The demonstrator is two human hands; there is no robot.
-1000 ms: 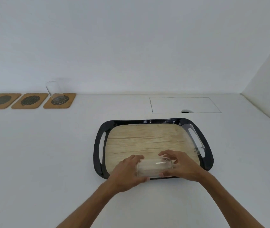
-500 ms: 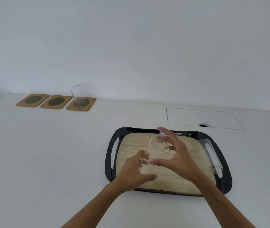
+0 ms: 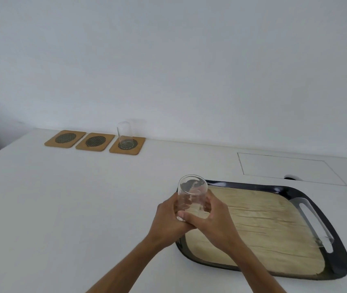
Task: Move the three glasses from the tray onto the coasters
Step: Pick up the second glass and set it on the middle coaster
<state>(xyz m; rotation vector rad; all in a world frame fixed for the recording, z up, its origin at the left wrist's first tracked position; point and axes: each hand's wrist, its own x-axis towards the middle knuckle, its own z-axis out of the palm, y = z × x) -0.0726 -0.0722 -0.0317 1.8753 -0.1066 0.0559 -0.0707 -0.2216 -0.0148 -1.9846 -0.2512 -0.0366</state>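
I hold a clear glass (image 3: 192,192) upright over the left end of the black tray (image 3: 339,267), which has a wood-pattern floor. My left hand (image 3: 167,222) and my right hand (image 3: 211,218) both wrap its lower half. Another clear glass (image 3: 311,220) lies on its side along the tray's right handle. A third glass (image 3: 124,134) stands upright on the right coaster (image 3: 135,148) of three cork coasters at the back left. The middle coaster (image 3: 95,141) and the left coaster (image 3: 65,138) carry nothing.
The white table meets a white wall at the back. A thin rectangular outline (image 3: 284,168) with a small dark hole (image 3: 291,177) marks the tabletop behind the tray. The table's left edge runs diagonally at far left.
The glass lay on its side at the tray's near edge a second ago; both hands have lifted it, turned it upright and carried it left. My view has swung left.
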